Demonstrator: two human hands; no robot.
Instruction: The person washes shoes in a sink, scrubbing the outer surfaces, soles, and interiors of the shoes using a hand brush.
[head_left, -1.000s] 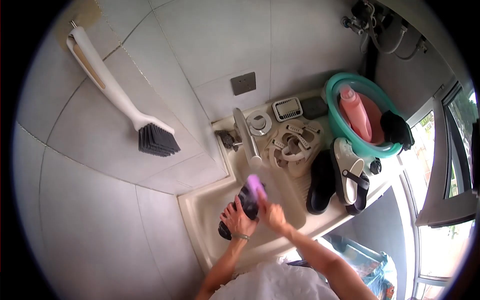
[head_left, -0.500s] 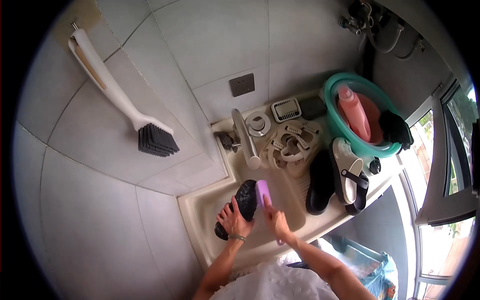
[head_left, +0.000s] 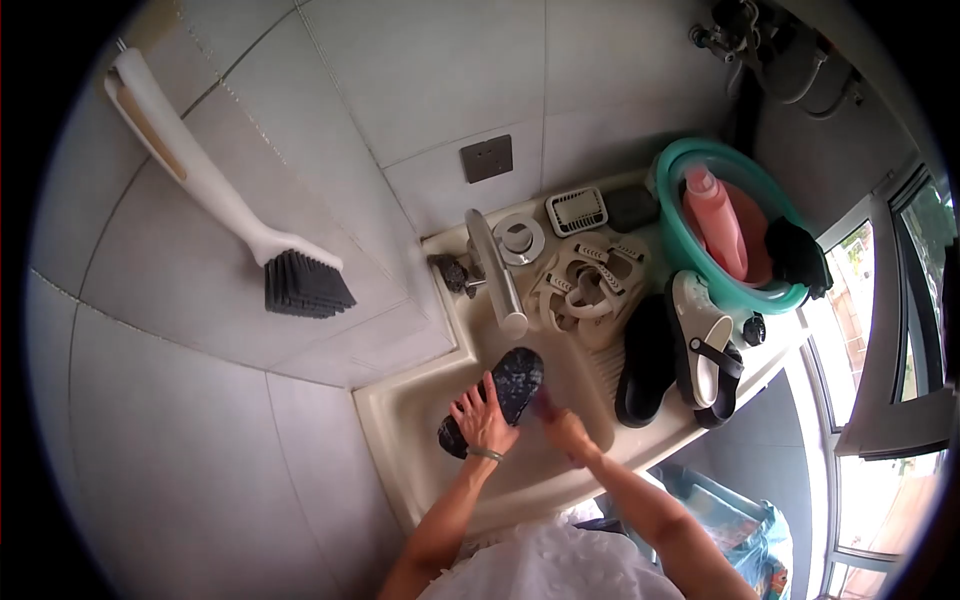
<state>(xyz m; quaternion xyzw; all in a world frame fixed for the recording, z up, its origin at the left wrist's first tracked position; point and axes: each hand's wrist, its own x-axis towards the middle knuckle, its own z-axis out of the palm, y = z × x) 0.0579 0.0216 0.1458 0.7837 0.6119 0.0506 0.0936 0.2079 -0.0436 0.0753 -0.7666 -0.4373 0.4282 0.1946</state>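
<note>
The left hand point(head_left: 486, 424) clasps a dark shoe point(head_left: 520, 380), the right hand point(head_left: 568, 434) a blurred purple brush point(head_left: 543, 405).

The head camera looks down over the sink point(head_left: 415, 402).

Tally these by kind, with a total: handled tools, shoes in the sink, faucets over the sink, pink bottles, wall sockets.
Handled tools: 2 (hanging brush, blurred purple tool)
Shoes in the sink: 1 (black shoe)
Faucets over the sink: 1 (silver faucet)
Pink bottles: 1 (pink bottle)
Wall sockets: 1 (grey socket)
Total: 6
</note>
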